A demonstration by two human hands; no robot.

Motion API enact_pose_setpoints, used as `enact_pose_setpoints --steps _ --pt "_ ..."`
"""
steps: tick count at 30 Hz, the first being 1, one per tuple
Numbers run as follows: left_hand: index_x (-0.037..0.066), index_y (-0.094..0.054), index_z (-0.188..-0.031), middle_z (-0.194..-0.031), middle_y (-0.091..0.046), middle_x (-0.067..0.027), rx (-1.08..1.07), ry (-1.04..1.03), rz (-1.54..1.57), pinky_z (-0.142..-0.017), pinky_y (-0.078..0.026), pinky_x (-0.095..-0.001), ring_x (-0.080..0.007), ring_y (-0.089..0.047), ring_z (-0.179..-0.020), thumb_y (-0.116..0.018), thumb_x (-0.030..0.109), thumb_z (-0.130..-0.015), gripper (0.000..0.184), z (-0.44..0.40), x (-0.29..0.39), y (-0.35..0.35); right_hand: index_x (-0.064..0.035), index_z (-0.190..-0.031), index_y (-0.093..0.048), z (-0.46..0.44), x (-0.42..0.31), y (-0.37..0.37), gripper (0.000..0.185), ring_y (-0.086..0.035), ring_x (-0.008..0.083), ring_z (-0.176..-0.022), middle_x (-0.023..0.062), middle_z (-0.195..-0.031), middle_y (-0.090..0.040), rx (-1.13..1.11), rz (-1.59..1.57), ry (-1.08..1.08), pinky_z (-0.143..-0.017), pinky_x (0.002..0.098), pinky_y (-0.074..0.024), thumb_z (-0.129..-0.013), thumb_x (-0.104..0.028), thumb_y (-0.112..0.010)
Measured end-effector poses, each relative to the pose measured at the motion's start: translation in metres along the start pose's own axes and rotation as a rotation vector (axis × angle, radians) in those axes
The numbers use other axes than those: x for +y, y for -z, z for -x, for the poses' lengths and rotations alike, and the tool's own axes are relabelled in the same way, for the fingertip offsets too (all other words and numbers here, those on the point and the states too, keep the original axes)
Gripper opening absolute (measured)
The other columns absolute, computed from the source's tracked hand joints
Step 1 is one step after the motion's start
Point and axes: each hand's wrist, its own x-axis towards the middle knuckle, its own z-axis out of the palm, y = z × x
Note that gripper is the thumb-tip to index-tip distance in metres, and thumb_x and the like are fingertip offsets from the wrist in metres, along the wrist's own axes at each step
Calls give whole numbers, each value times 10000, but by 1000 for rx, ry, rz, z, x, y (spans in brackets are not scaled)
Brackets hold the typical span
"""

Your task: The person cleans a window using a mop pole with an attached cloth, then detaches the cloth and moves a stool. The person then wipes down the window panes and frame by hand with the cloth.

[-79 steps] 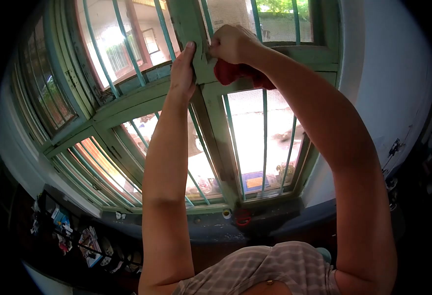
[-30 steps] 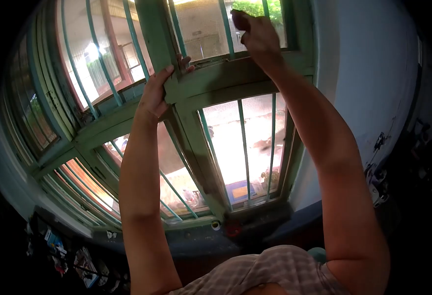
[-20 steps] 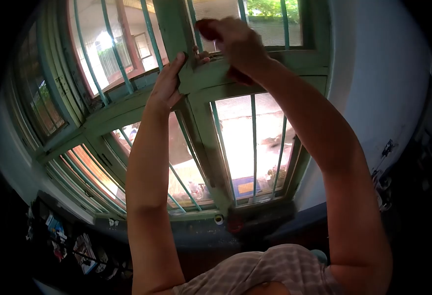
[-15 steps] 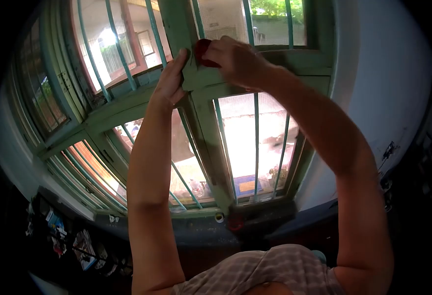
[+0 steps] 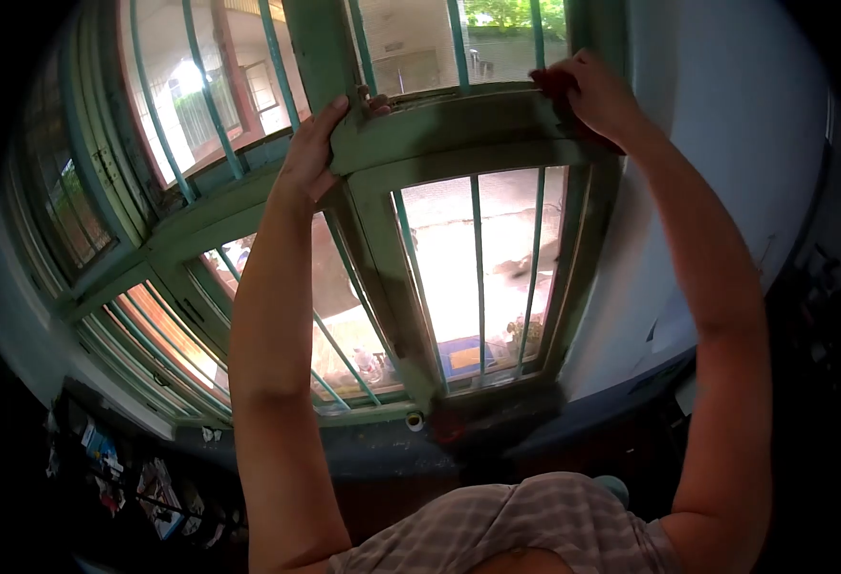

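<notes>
My right hand is closed on a dark red cloth, at the right end of the green rail below the upper right window panel. Part of the cloth hangs below the hand, over the frame. My left hand wraps round the edge of the green window frame at its middle post; the thumb is in front and some fingertips show on the far side. Teal vertical bars run across the panes.
A white wall borders the window on the right. Along the sill are a small roll-like object and a red round item. Dark shelves with papers stand at the lower left. Another barred panel is at the far left.
My right hand has carried the red cloth from beside the middle post to the right end of the rail. My left hand keeps its hold, while the view has shifted slightly.
</notes>
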Motion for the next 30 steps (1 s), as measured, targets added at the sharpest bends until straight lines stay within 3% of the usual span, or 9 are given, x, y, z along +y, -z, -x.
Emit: enact_pose_setpoints --steps 5,9,10,12,15,19,22,25,30 --pt "-19 -460 -1164 -1140 -552 -176 -84 -13 74 -913 -462 -341 -250 -549 -1060 -450 242 -926 354 -1 0 2 -112 -969 -646 -15 -49 -50 234 -586 279 -894 123 -903 -621 198 -27 -52 -799 381 -457 -788 -59 -507" --pt "0 -448 -1189 -1133 -548 -147 -52 -2 60 -891 -463 -341 -235 -544 -1042 -439 362 -922 450 4 1 5 -115 -943 -623 -24 -158 -54 188 -586 265 -874 121 -893 -622 290 -308 169 -778 376 -458 -791 -111 -513" --pt "10 -430 -1216 -1165 -527 -146 -34 18 49 -903 -455 -351 -242 -526 -1071 -439 405 -911 500 1 -4 16 -96 -966 -596 -26 -183 -56 201 -582 265 -878 115 -928 -618 220 -85 243 -775 371 -457 -780 -132 -530" --pt "23 -410 -1246 -1194 -505 -139 -16 35 28 -908 -449 -362 -244 -508 -1095 -437 466 -893 567 2 -5 25 -66 -972 -566 -35 -212 -47 230 -575 279 -878 126 -981 -605 117 -118 53 -772 372 -451 -753 -137 -555" --pt "27 -401 -1256 -1205 -497 -132 17 29 -21 -913 -446 -369 -235 -505 -1095 -428 516 -871 622 6 -3 15 -29 -1022 -549 -28 -189 -39 304 -564 289 -874 141 -1019 -593 341 -606 -26 -766 375 -443 -729 -106 -571" --pt "20 -387 -1268 -1229 -483 -143 32 9 17 -942 -425 -373 -236 -493 -1114 -409 526 -872 644 7 -3 7 16 -1056 -562 -28 -219 -80 364 -546 295 -880 156 -1025 -586 676 -249 38 -823 395 -418 -702 -63 -585" --pt "12 -383 -1271 -1235 -479 -152 -23 3 8 -959 -411 -374 -246 -487 -1124 -399 521 -878 643 5 -4 10 -15 -1012 -594 -12 -212 -79 309 -536 273 -884 128 -1017 -578 633 -300 192 -838 390 -410 -708 -69 -590" --pt "4 -384 -1267 -1232 -480 -154 -116 3 -1 -961 -411 -376 -256 -486 -1124 -397 510 -884 634 4 -5 14 -49 -995 -607 18 -197 -72 281 -537 240 -874 92 -996 -570 324 -228 570 -819 371 -419 -716 -80 -594" --pt "-26 -379 -1262 -1242 -478 -161 -75 -4 19 -940 -432 -338 -248 -500 -1114 -378 492 -903 631 8 -1 1 -80 -929 -614 -2 -178 -65 209 -540 260 -847 71 -981 -566 464 -249 325 -785 375 -427 -722 -92 -595"
